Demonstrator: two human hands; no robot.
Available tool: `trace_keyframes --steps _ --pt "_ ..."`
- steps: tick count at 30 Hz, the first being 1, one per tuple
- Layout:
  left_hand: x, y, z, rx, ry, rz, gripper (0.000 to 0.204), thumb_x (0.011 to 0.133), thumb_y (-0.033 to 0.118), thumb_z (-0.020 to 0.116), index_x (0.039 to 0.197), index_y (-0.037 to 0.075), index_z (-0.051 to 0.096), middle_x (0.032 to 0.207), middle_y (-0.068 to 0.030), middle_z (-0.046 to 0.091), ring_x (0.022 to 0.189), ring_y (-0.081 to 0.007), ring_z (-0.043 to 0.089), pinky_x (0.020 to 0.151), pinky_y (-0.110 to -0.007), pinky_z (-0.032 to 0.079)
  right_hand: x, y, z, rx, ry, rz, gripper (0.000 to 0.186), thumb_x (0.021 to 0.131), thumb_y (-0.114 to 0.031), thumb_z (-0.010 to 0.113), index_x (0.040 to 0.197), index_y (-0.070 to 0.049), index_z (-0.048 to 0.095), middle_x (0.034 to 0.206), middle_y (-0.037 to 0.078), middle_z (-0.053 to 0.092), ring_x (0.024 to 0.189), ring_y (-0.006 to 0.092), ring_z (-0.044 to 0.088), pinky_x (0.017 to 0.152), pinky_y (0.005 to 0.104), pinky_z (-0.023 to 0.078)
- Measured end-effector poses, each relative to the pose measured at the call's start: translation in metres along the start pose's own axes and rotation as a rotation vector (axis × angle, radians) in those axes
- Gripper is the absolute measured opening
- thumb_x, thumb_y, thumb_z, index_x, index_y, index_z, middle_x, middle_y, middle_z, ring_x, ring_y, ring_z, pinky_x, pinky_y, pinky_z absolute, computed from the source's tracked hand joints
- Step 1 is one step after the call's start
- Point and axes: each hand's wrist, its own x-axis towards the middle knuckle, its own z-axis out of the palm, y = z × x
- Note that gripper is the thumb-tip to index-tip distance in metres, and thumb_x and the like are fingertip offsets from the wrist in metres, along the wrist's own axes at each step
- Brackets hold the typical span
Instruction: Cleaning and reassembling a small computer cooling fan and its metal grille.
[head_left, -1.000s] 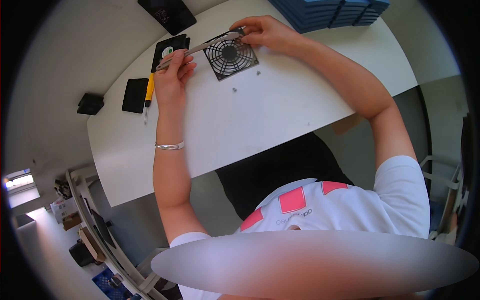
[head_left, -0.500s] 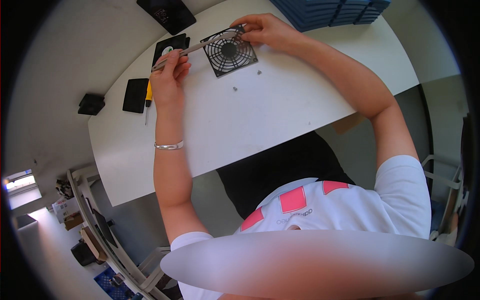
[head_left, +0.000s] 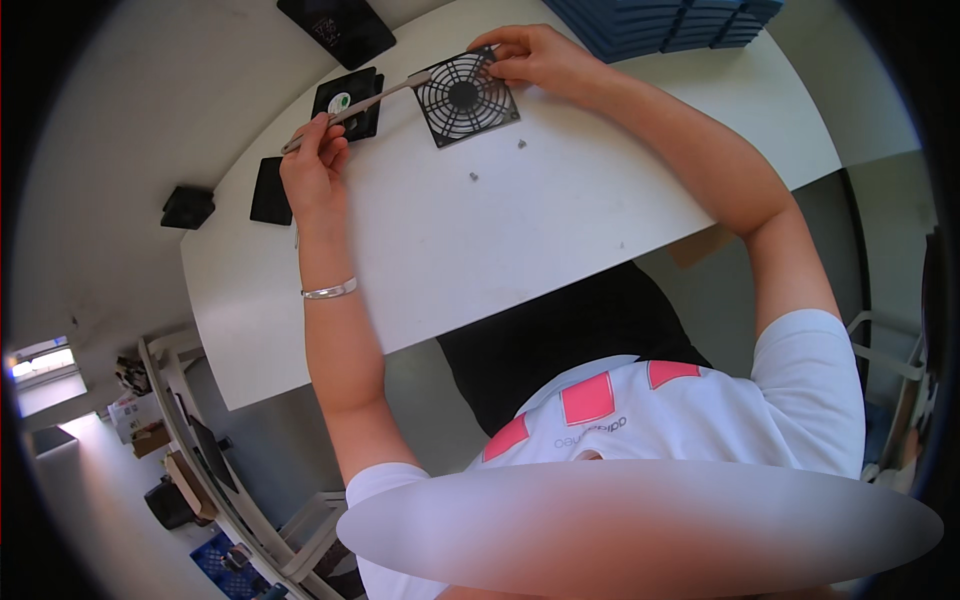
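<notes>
A square black fan guard (head_left: 463, 96) with round slotted rings lies on the white table. My right hand (head_left: 525, 58) has its thumb and fingers closed on the guard's upper right corner. My left hand (head_left: 317, 165) grips a slim grey-brown brush-like tool (head_left: 378, 98). The tool's wider tip reaches the guard's left edge; I cannot tell whether it touches. Behind the tool is a black fan (head_left: 365, 112) with a white and green round label, partly covered by the tool. Two small screws (head_left: 522, 144) (head_left: 474, 177) lie on the table below the guard.
A flat black piece (head_left: 268, 195) is left of my left hand, which hides most of a screwdriver. Blue stacked bins (head_left: 660, 28) stand at the far edge. A black device with a screen (head_left: 335, 30) sits at the far left. The white table's (head_left: 450, 250) near edge curves before me.
My left hand has moved left and drawn the tool's tip from the guard's upper right to its left edge. My right hand keeps its hold on the corner.
</notes>
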Motion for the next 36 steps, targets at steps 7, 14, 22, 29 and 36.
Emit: trace_keyframes --steps 7,14,22,29,36 --pt "-0.013 -0.001 0.021 0.003 -0.077 -0.023 0.012 0.089 0.015 0.066 0.095 0.004 0.067 0.078 -0.0033 0.067 0.066 -0.0084 0.063 0.060 -0.021 0.051 -0.001 -0.001 -0.001 -0.036 0.004 0.013 0.036 0.086 -0.004 0.061 0.122 -0.001 0.058 0.090 0.006 0.067 0.082 0.0089 0.061 0.076 0.0224 0.050" --pt "-0.008 -0.006 0.014 0.018 -0.167 -0.068 0.016 0.089 0.017 0.067 0.097 0.004 0.067 0.079 -0.0034 0.067 0.067 -0.0088 0.064 0.062 -0.021 0.052 -0.002 -0.001 0.001 -0.044 0.010 0.015 0.035 0.089 -0.005 0.059 0.124 -0.004 0.058 0.091 0.005 0.066 0.081 0.0076 0.058 0.071 0.0215 0.046" --pt "-0.007 0.001 0.010 0.043 -0.096 0.014 0.017 0.090 0.018 0.067 0.099 0.003 0.068 0.080 -0.0036 0.068 0.067 -0.0081 0.064 0.062 -0.020 0.052 -0.002 -0.007 0.002 -0.039 0.009 0.015 0.035 0.088 -0.005 0.059 0.123 -0.003 0.059 0.096 0.006 0.066 0.085 0.0091 0.061 0.076 0.0217 0.052" --pt "-0.019 -0.007 0.029 0.072 -0.241 0.008 0.020 0.088 0.019 0.069 0.097 0.001 0.068 0.084 -0.0082 0.069 0.067 -0.0108 0.064 0.061 -0.019 0.052 -0.004 -0.009 0.005 -0.146 0.053 0.022 0.035 0.090 -0.010 0.060 0.125 -0.007 0.058 0.087 0.001 0.065 0.070 0.0066 0.053 0.063 0.0215 0.044" --pt "-0.008 -0.003 0.011 0.031 -0.081 -0.090 0.015 0.088 0.019 0.069 0.093 0.005 0.067 0.078 -0.0031 0.066 0.065 -0.0089 0.062 0.062 -0.021 0.051 -0.004 -0.011 0.005 -0.171 0.051 0.087 0.036 0.089 -0.010 0.060 0.125 -0.008 0.058 0.088 0.001 0.065 0.070 0.0056 0.053 0.064 0.0216 0.044"
